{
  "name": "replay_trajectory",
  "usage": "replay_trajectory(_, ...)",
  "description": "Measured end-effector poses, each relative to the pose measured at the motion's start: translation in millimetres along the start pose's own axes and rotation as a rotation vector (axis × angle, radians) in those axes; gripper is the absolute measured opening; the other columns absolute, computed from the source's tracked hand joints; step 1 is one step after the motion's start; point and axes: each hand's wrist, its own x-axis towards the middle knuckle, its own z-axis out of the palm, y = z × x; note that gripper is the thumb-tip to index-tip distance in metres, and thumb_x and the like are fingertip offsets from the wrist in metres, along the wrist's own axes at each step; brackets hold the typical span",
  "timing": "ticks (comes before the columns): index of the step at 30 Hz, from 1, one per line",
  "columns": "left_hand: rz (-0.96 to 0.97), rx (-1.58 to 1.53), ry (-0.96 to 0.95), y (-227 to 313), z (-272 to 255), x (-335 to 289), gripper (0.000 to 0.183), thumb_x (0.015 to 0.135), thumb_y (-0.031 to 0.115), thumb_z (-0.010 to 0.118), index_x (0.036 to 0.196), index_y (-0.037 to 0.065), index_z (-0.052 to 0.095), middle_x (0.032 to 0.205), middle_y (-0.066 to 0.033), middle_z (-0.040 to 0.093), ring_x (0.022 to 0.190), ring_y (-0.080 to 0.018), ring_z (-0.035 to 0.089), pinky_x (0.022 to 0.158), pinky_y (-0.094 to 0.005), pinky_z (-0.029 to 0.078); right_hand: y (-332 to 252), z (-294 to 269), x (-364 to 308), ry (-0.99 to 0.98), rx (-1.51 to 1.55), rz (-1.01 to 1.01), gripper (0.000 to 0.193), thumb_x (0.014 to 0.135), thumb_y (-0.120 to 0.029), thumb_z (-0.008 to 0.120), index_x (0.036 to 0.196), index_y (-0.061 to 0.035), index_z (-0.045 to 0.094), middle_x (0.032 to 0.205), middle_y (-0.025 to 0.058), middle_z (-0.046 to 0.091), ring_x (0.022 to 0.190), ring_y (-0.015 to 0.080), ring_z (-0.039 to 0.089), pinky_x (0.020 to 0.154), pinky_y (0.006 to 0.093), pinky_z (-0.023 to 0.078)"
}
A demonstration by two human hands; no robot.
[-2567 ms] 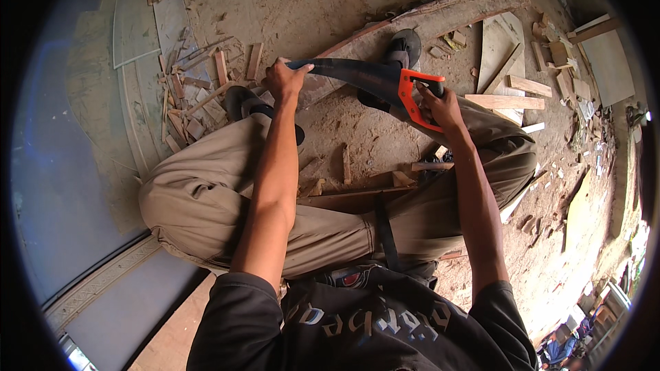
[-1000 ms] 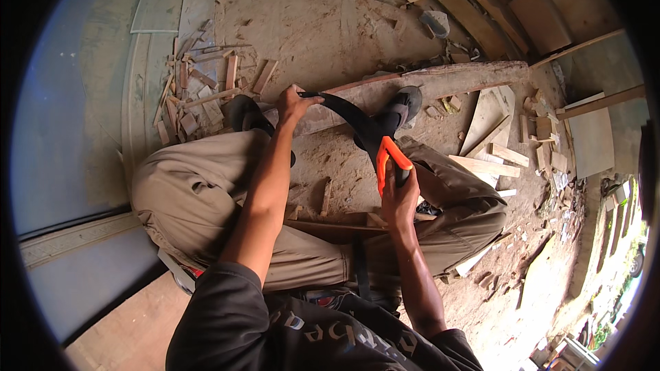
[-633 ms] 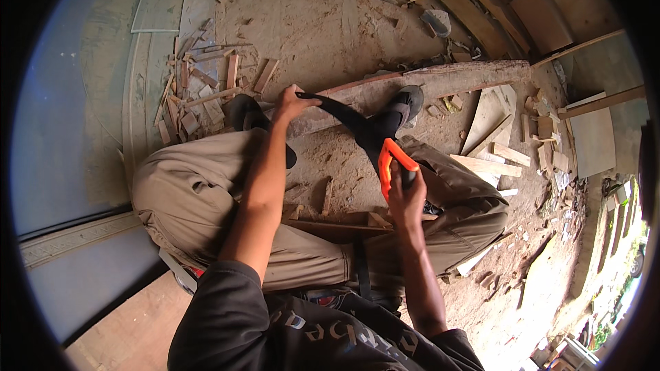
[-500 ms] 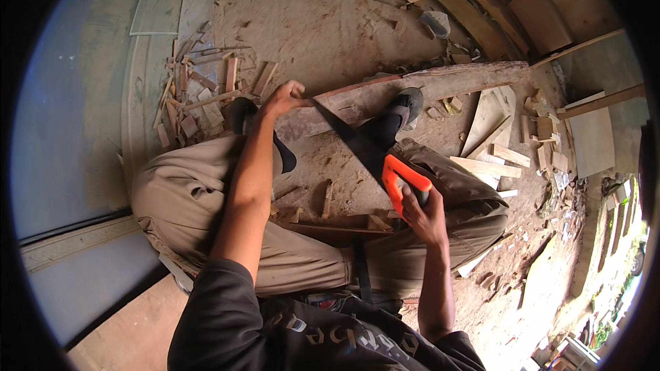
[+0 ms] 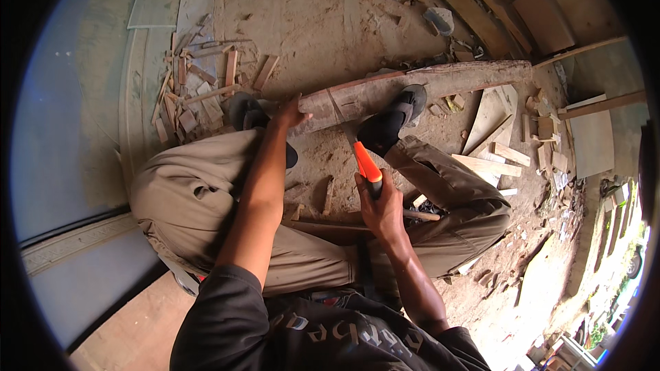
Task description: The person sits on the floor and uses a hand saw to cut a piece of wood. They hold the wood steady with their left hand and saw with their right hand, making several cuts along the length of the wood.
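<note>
Seated over a littered dirt floor (image 5: 313, 20), I have my right hand (image 5: 383, 207) wrapped around the grip of an orange-handled saw (image 5: 368, 164), its dark blade seen nearly edge-on and angled across a rough plank (image 5: 474, 77) in front of me. My left hand (image 5: 294, 114), fingers partly curled, rests at the plank's left end (how firmly it grips, I cannot tell). The blade stands between that hand and my right shoe (image 5: 405, 106), which overlaps the plank; wood scraps (image 5: 232, 67) lie to the left.
</note>
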Motion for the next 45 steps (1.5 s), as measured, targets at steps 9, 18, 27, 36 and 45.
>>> replay_trajectory(9,-0.081,-0.083,-0.072,3,-8,2,0.086,0.077,0.047,0.072,0.143,0.006,0.035,0.141,-0.0217,0.043,0.130,-0.0362,0.042,0.106,-0.0428,0.035,-5,9,-1,-0.036,-0.031,-0.013,0.027,0.090,-0.024,0.065,0.094,-0.0008,0.051,0.064,0.0243,0.060,0.068,0.0435,0.063,0.052,0.0431,0.046)
replay_trajectory(18,-0.105,-0.075,-0.088,0,-6,2,0.082,0.078,0.042,0.072,0.142,0.007,0.036,0.141,-0.0189,0.044,0.132,-0.0360,0.039,0.109,-0.0492,0.027,-3,12,-1,-0.060,-0.022,-0.007,0.026,0.090,-0.023,0.064,0.093,-0.0008,0.051,0.063,0.0239,0.059,0.065,0.0433,0.063,0.051,0.0430,0.046)
replay_trajectory(27,-0.106,-0.052,-0.056,3,-2,2,0.082,0.077,0.040,0.073,0.142,0.006,0.035,0.140,-0.0205,0.044,0.130,-0.0366,0.042,0.107,-0.0464,0.032,-2,14,-3,-0.049,-0.019,0.034,0.027,0.090,-0.023,0.064,0.094,-0.0005,0.050,0.063,0.0247,0.060,0.066,0.0445,0.062,0.051,0.0434,0.046)
replay_trajectory(36,-0.135,-0.012,0.006,4,8,0,0.090,0.073,0.052,0.073,0.142,0.008,0.035,0.143,-0.0171,0.041,0.134,-0.0332,0.036,0.110,-0.0507,0.025,29,22,-12,-0.128,0.194,0.114,0.031,0.090,-0.025,0.065,0.078,0.0001,0.052,0.054,0.0147,0.052,0.049,0.0170,0.046,0.050,0.0357,0.042)
replay_trajectory(45,-0.192,0.041,-0.004,5,4,2,0.094,0.071,0.055,0.074,0.142,0.007,0.035,0.144,-0.0165,0.039,0.134,-0.0319,0.036,0.109,-0.0500,0.027,25,23,-9,-0.116,0.004,0.056,0.045,0.090,-0.033,0.064,0.064,0.0016,0.050,0.049,0.0017,0.040,0.052,0.0073,0.035,0.045,0.0319,0.032)
